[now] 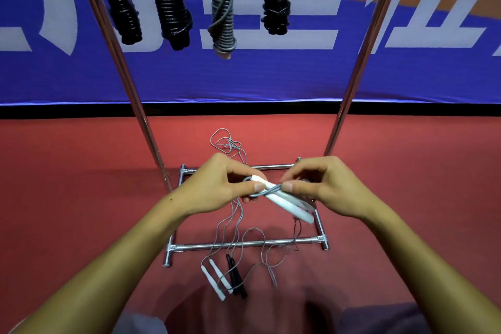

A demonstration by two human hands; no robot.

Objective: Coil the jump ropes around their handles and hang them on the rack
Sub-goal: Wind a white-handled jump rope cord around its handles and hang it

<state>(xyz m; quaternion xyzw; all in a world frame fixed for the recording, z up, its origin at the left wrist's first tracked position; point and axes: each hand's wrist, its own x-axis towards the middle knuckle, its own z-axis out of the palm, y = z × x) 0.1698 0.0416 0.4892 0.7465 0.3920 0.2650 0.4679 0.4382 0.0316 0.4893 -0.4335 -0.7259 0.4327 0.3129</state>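
**ropeguy:** Holding two white handles side by side, that's what both hands are doing. Left hand is curled round the upper end, thumb pressing the grey cord against them. Right hand pinches that same cord between thumb and fingers, right on top of the handles, so one loop of cord lies across the pair. The rest of the cord hangs down to the red floor in loose squiggles, with a tangle of it beyond the hands.

**matside:** What's on the floor, counted?

**ropeguy:** Two more white handles lying together, and just beside them black handles, two I think, they overlap a bit. Grey cord runs off the white ones, over the near bar of the rack base.

**matside:** And the rack itself?

**ropeguy:** Chrome frame, two uprights rising from a rectangular base. Four coiled ropes hang up top: three black bundles and one grey bundle, third from the left. Behind them a blue banner with big white lettering.
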